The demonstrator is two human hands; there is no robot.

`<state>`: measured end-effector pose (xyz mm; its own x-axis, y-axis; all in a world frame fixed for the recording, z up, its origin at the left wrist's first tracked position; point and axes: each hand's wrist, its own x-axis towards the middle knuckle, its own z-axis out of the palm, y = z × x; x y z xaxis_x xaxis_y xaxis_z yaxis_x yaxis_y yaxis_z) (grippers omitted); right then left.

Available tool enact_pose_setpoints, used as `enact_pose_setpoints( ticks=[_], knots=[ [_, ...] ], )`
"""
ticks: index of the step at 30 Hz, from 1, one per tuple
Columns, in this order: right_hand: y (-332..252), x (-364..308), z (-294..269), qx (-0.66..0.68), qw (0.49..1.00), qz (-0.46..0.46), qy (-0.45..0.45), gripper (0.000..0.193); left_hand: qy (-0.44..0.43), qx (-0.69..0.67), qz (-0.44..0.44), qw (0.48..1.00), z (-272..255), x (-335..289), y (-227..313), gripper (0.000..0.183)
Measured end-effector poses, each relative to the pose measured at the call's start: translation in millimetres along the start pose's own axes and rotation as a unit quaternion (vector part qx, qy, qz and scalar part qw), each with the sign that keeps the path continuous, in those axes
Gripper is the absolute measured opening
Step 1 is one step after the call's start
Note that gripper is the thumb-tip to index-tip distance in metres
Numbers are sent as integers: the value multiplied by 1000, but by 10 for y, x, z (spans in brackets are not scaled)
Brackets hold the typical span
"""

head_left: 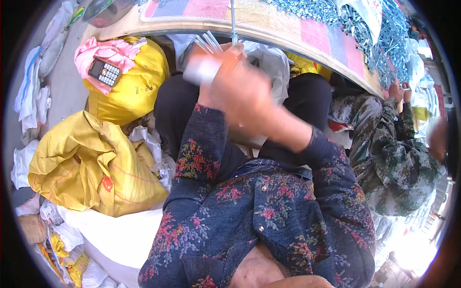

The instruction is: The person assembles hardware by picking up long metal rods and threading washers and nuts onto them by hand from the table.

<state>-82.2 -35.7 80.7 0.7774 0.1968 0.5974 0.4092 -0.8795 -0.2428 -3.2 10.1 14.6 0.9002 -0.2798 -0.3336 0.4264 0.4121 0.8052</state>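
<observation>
My left hand is closed around several thin shiny metal rods, which stick up beyond its fingers. A blurred white patch, perhaps a wrap, shows on this hand. My right hand crosses close in front of it and is smeared by motion, so its fingers cannot be made out. Just beyond the fingertips a slender metal rod stands at the table's near edge, with ring-like parts near its lower end. Whether either hand touches this rod is unclear.
The table carries a striped cloth and a pile of small metal hardware. A metal bowl sits at far left. Yellow sacks stand left, one under a pink cloth and keypad phone. At right works a person in camouflage.
</observation>
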Motion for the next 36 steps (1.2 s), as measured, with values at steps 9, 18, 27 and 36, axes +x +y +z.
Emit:
enact_pose_setpoints(
  ticks=[9, 18, 27, 36],
  knots=[
    [-23, 86, 9, -46, 998, 13, 45, 23, -79, -161, -40, 983, -143, 97, 32, 12],
    [312, 51, -26, 242, 953, 157, 92, 22, -150, -214, -41, 964, -302, 58, 123, 16],
    [971, -245, 36, 307, 886, 341, -64, 31, -155, 260, 72, 950, -214, -234, 312, 26],
    [914, -328, -188, 474, 796, 370, -74, 28, -271, 173, -29, 946, 34, -290, 62, 15]
  ],
)
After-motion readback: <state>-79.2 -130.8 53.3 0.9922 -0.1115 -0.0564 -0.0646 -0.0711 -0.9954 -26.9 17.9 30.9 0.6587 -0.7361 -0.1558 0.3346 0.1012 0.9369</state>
